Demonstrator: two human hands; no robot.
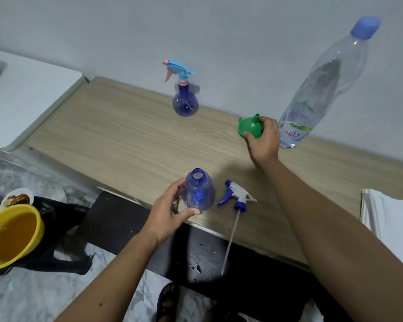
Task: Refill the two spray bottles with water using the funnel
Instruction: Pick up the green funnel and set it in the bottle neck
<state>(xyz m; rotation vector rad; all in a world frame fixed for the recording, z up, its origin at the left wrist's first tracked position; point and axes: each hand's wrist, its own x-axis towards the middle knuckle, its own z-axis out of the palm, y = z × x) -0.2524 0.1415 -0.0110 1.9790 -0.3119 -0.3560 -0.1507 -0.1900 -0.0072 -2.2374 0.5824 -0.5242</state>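
Fingers of the right hand [264,140] curled round a green funnel [251,126], spout pointing up, wide mouth down, gripped near the back edge of the wooden tabletop [116,135]; whether lifted or resting on the wood, impossible to tell. Just beside that hand, toward the right end of the back edge, a tall clear water bottle [321,89], blue cap on, partly filled, label reading "Le Minerale".

Left hand [170,212] wrapped round an open spray bottle [197,190] of clear blue plastic at the front edge of the tabletop, thumb below, fingers on the far side, neck uncovered and facing up. No water visible inside. Just beside it on the right, apart from it, its removed trigger head [236,196], white and blue, lying on its side with the dip tube [229,242] overhanging the front edge.

Second spray bottle [185,102], blue with a pink and light-blue trigger head screwed on, standing upright near the middle of the back edge, untouched.

Judged early in the task: one bottle opened and steadied, funnel in hand but not yet seated in the neck, water bottle capped, nothing poured. Left to do, by this reading: seating the funnel, uncapping, pouring, refitting the head, then all of it again for the second bottle.

Off the tabletop to the left, a yellow bowl [12,235] on the floor. No other writing legible.
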